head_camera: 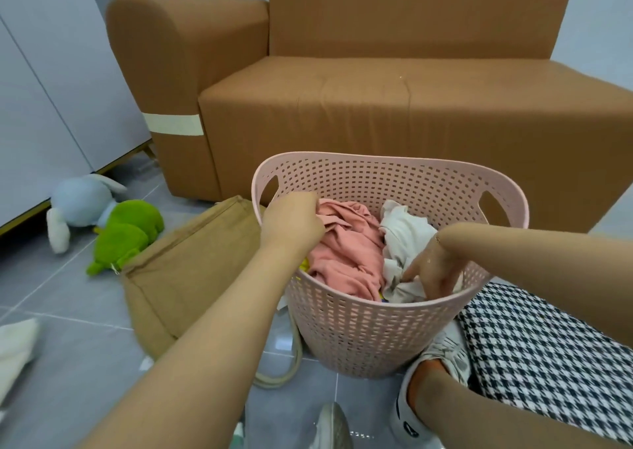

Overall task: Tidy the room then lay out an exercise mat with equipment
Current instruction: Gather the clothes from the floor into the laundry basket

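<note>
Both my hands are down in the pink laundry basket (376, 328), which stands on the grey tiled floor (68, 345) right in front of me. My left hand (291, 222) is at the basket's far left side, its fingers curled over and bunched into the pink garment (346, 253), gripping a fold of it near the rim. My right hand (435, 273) is at the near right side of the basket, fingers pointing down and pinching the crumpled white cloth (400, 239) that lies beside the pink one; the wrist is bent sharply, so how far the thumb wraps round I cannot tell. The two cloths touch each other between my hands, and a bit of yellow shows under the pink one by my left wrist.

Beyond my hands is the brown sofa (376, 88), its seat bare. Left of my left forearm a tan cushion (181, 270) lies flat on the floor, touching the basket's side. Farther left of that, a green plush toy (126, 232) and a pale blue plush toy (80, 205) lie together near the white cabinet (41, 105). A pale cloth (15, 352) sits at the far left edge, too blurred to name. Under my right forearm are my white shoe (442, 356) and a houndstooth-patterned fabric (548, 363), just beside the basket. A beige looped strap (291, 363) lies on the floor under my left forearm.
</note>
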### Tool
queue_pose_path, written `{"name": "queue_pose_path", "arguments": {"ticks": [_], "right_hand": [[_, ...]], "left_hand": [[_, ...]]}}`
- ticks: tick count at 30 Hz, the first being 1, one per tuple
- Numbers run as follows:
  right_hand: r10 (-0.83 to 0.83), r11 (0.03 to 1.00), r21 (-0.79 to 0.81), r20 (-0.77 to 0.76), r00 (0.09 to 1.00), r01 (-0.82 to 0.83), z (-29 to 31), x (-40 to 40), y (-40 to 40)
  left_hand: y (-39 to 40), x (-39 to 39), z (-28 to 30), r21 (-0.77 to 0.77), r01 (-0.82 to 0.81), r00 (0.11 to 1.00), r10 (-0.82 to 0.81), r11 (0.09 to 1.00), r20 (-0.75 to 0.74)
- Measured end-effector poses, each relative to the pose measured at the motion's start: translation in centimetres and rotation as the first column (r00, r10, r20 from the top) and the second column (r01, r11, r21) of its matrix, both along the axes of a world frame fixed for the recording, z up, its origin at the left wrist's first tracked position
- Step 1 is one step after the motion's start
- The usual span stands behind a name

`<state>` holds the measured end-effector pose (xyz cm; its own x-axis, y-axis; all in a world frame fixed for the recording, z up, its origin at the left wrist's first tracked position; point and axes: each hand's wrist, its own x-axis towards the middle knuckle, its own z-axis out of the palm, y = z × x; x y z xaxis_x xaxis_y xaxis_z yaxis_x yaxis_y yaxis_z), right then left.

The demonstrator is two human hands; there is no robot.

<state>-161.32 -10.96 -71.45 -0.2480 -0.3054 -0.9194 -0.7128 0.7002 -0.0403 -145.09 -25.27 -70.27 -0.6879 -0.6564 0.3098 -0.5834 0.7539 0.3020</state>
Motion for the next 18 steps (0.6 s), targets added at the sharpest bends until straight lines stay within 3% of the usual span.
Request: {"name": "queue_pose_path", "arguments": {"ticks": [4, 6, 8, 9, 11, 13, 15, 18], "right_hand": [[0.030, 0.998, 0.056, -0.113, 0.993, -0.024, -0.5, 0.9, 0.0], [0.212, 0.977, 0.060, -0.290, 0.933, -0.204, 0.4, 2.1, -0.5], [0.338, 0.921, -0.031, -0.428, 0.838, -0.388, 2.0, 3.3, -1.2], [0.315, 0.901, -0.144, -0.434, 0.844, -0.410, 3.0, 3.7, -1.5], [0.186, 0.848, -0.431, -0.304, 0.934, -0.309, 5.2, 4.6, -2.3], [0.110, 0.746, -0.645, -0.123, 0.986, -0.163, 7.7, 5.7, -2.9], [0.109, 0.630, -0.770, -0.048, 0.993, -0.106, 10.0, 7.0, -3.6], [0.079, 0.472, -0.879, -0.035, 0.996, -0.068, 11.5, 9.5, -4.9]], "left_hand": [[0.1, 0.2, 0.3, 0.014, -0.006, 0.997, 0.007, 1.000, -0.080], [0.5, 0.4, 0.4, 0.026, 0.005, 0.995, -0.002, 1.000, -0.095], [1.0, 0.9, 0.6, 0.112, 0.053, 0.980, -0.030, 0.992, -0.195], [1.7, 1.6, 1.0, 0.215, 0.103, 0.954, -0.036, 0.971, -0.296], [3.1, 3.3, 2.1, 0.444, 0.213, 0.891, 0.014, 0.870, -0.454], [3.9, 5.9, 3.1, 0.570, 0.242, 0.867, 0.088, 0.786, -0.490], [3.8, 8.9, 4.7, 0.616, 0.199, 0.880, 0.137, 0.762, -0.455], [2.7, 12.8, 7.8, 0.676, 0.044, 0.957, 0.162, 0.735, -0.239]]}}
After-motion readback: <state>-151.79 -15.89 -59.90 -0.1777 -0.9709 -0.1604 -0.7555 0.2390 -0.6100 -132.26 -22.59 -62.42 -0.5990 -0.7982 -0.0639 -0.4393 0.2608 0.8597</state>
